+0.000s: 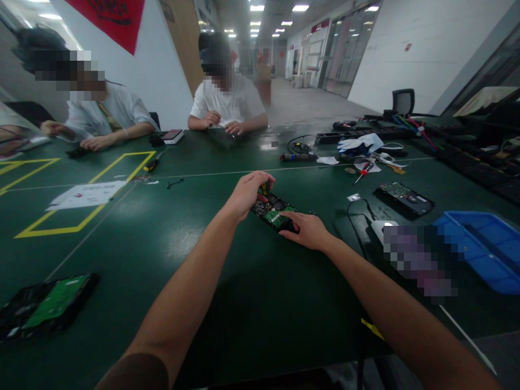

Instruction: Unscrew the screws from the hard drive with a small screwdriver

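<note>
A hard drive [271, 211] with its green circuit board facing up lies on the green table in front of me. My left hand [248, 194] is over its far left end, fingers curled round a short yellow-and-black screwdriver [265, 188] that points down at the drive. Most of that tool is hidden by the fingers. At the drive's near right end, my right hand [306, 228] grips the casing, thumb and fingers closed on its edge.
Another hard drive [404, 199] lies at right by a blue tray [487, 244] and a phone [418, 260]. A third drive [49, 306] is at lower left. Farther off are a yellow screwdriver [151, 164], gloves [361, 144] and a paper sheet [87, 195]. People sit across the table.
</note>
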{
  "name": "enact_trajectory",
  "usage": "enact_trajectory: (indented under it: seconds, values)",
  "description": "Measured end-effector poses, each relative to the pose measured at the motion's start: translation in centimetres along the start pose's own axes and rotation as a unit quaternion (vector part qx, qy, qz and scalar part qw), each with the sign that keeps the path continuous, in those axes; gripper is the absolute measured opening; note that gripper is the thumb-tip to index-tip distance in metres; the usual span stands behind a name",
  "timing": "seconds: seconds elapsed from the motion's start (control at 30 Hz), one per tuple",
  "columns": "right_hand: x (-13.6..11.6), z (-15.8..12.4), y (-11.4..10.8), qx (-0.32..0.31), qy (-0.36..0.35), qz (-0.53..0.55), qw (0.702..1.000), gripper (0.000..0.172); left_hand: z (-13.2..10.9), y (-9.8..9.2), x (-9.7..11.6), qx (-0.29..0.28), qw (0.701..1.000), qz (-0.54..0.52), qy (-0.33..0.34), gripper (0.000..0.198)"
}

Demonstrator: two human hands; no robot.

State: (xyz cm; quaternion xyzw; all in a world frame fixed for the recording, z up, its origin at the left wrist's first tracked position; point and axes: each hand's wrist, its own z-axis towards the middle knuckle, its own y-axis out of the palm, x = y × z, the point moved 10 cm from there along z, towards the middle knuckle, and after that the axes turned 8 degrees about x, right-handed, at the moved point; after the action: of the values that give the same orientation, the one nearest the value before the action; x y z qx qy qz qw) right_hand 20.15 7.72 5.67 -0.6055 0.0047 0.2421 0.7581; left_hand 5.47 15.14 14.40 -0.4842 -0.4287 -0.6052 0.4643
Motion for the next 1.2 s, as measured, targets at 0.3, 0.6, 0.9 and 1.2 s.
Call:
enact_trajectory:
  seconds: [0.3, 0.6, 0.9, 1.2]
  values:
    - [0.1, 0.0, 0.1, 0.001, 0.0, -0.01, 1.0, 0.058, -0.1, 0.8, -1.1, -0.04, 0.993, -0.089, -0.065, 0.02]
    - [0.2, 0.0, 0.1, 0.009, -0.003, -0.009, 1.0, 0.057, 0.1, 0.2, -0.6, -0.019, 0.997, -0.075, -0.03, 0.017]
    - [0.2, 0.1, 0.1, 0.009, -0.008, -0.002, 1.0, 0.058, 0.0, 0.4, -0.6, -0.02, 0.994, -0.095, -0.042, 0.017]
    - [0.2, 0.0, 0.1, 0.009, -0.004, 0.004, 1.0, 0.058, 0.2, 0.7, -1.3, -0.008, 0.993, -0.105, -0.056, 0.018]
